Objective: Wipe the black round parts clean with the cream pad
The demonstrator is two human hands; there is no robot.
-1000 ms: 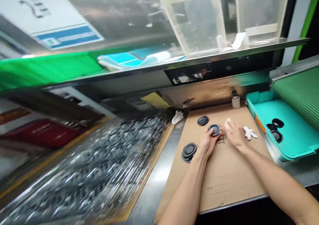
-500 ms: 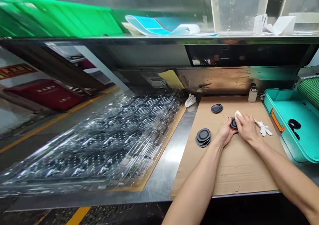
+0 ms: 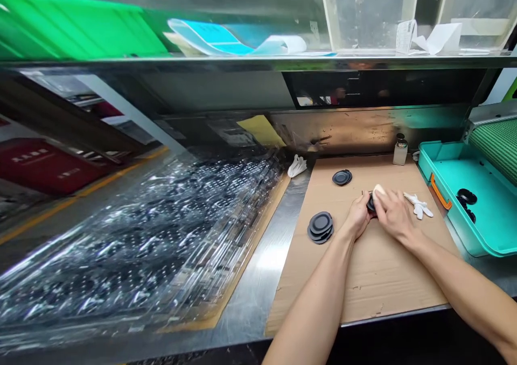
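Above the cardboard sheet (image 3: 388,273), my left hand (image 3: 357,215) is closed around a dark round part (image 3: 370,204), mostly hidden by the fingers. My right hand (image 3: 393,215) pinches a small white cloth (image 3: 378,190) and presses it against that part. To the left of my hands lies a pile of dark round discs (image 3: 321,224). Farther back is a smaller pile of similar discs (image 3: 342,177). A white glove (image 3: 419,206) rests on the cardboard just right of my right hand.
A turquoise bin (image 3: 493,236) with a few black parts stands at the right, beside a green mesh surface (image 3: 498,141). A small bottle (image 3: 400,151) stands at the back. Clear plastic trays (image 3: 153,236) fill the left side. A shelf edge (image 3: 242,63) runs across above.
The view has swung slightly to the right, so the scene sits farther left. My hands keep their hold on the dark part and the cloth, with the right hand shifted slightly.
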